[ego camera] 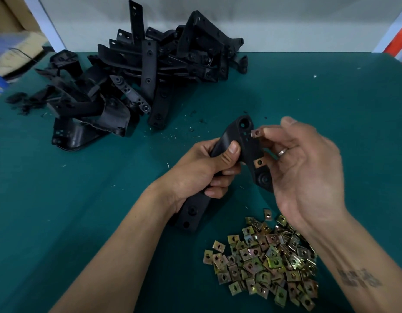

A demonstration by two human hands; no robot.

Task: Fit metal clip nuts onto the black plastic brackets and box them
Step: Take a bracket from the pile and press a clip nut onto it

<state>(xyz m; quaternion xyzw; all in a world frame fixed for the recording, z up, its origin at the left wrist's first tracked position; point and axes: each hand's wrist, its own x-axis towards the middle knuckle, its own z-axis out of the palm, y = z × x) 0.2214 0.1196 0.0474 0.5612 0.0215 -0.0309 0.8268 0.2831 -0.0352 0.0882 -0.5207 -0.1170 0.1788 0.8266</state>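
The left hand (pixel 202 168) is wrapped around the middle of a black plastic bracket (pixel 238 143), fingers curled under it and the thumb pressed on its upper face, holding it above the green desk (pixel 60 199) a little right of the desk's centre. The bracket's lower end slants down toward the near edge, its upper end toward the far edge. One clip nut already sits on the bracket (pixel 259 162) along its right side, just above a round boss. The right hand (pixel 308 168) pinches a second clip nut (pixel 256 132) between thumb and forefinger, touching the bracket's upper right edge; the remaining fingers are loosely spread, and a ring (pixel 282 152) shows on one of them. A loose heap of brass-coloured clip nuts (pixel 263 260) lies near the desk's near edge, under the right forearm. A tangled pile of black brackets (pixel 139 82) fills the far left part of the desk, reaching the far edge against the white wall (pixel 285 23).
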